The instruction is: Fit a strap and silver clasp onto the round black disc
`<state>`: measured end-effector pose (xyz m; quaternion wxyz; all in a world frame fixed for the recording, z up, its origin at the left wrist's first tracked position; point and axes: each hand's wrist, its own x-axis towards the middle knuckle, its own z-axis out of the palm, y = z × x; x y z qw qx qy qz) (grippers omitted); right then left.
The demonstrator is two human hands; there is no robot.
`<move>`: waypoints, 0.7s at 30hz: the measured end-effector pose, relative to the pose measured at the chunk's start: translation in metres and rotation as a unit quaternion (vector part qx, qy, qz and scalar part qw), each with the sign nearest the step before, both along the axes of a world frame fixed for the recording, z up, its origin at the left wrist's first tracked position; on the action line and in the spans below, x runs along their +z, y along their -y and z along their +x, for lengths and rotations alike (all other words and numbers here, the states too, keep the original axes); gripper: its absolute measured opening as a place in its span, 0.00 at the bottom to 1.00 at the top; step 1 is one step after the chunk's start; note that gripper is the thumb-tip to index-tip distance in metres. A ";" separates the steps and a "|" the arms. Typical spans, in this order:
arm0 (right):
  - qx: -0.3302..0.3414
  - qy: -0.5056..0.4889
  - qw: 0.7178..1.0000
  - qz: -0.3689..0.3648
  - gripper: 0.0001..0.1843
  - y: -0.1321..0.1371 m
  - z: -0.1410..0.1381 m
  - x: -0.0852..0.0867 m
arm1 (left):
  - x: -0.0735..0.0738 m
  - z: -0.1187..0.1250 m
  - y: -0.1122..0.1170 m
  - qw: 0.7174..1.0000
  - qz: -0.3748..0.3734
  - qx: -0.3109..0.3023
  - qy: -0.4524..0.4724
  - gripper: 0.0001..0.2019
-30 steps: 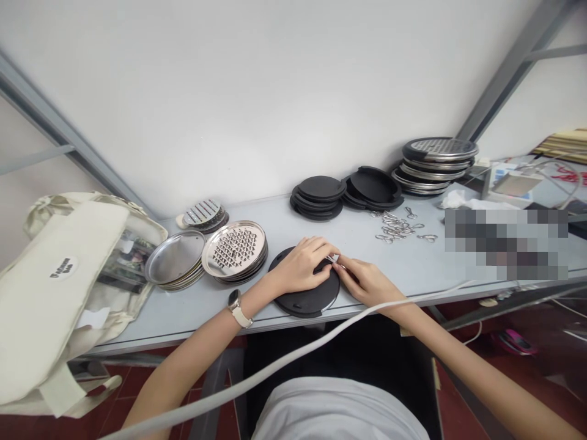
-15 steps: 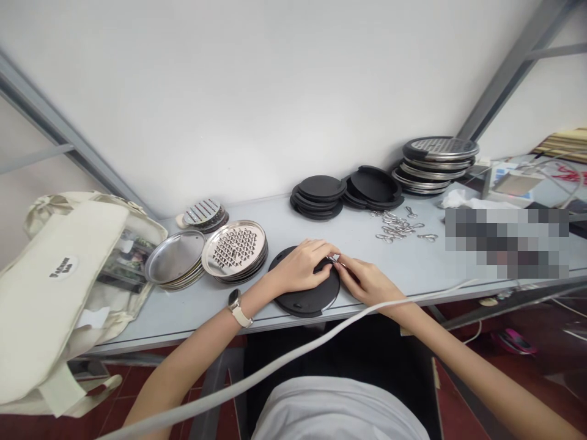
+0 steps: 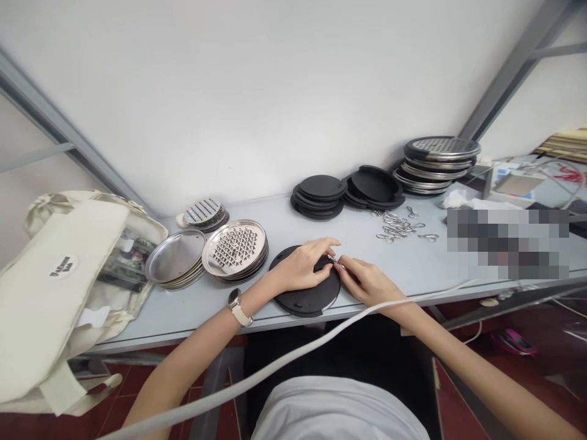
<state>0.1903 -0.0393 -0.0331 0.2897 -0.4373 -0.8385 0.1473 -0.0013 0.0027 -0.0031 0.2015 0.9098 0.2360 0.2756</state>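
From the head view, I see that my left hand's index finger has lifted and now points away, where half a second ago it bent down close to the metal. That hand lies over the round black plastic disc, its thumb close to the small silver wire-like metal clip; I cannot tell whether its fingers grip anything. My right hand has stayed put, thumb and forefinger pinched together on the clip, which sits at the disc's far right edge, near the front of the grey table. To my judgement, the right pinch now does more of the holding, with the fitting unfinished. The loose heap of silver metal clips beyond is unchanged.
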 end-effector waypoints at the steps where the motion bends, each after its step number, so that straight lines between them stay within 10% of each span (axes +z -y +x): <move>1: 0.001 0.002 1.000 0.005 0.10 0.000 0.000 0.000 | -0.001 0.000 0.000 1.000 -0.005 0.001 0.004 0.23; 21: 0.002 0.007 1.000 0.026 0.09 0.000 0.000 -0.003 | -0.001 0.002 0.001 0.999 0.005 -0.010 0.036 0.23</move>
